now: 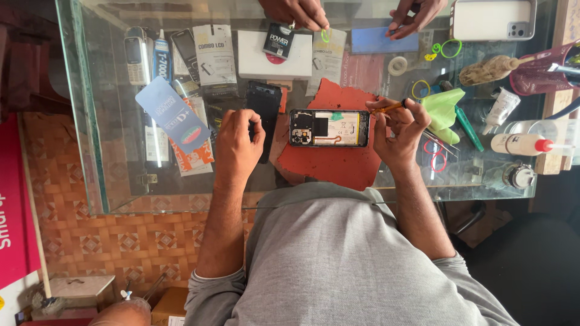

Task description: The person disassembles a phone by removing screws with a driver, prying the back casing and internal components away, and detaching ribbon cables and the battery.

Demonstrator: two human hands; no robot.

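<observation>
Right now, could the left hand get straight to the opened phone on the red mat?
Probably yes. The left hand rests just beside the opened phone on the red mat, with only the separate black back cover near it. The right hand holds a screwdriver on the other side.

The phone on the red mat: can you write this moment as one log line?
phone: opened, on red mat | right hand: holds small screwdriver | left hand: curled beside black panel

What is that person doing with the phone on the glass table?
A person sits at a glass table. An opened phone, its back off and insides showing, lies on a red mat. The right hand holds a thin orange tool just beside the phone. The left hand rests curled by a black phone panel. Another person's hands work across the table.
</observation>
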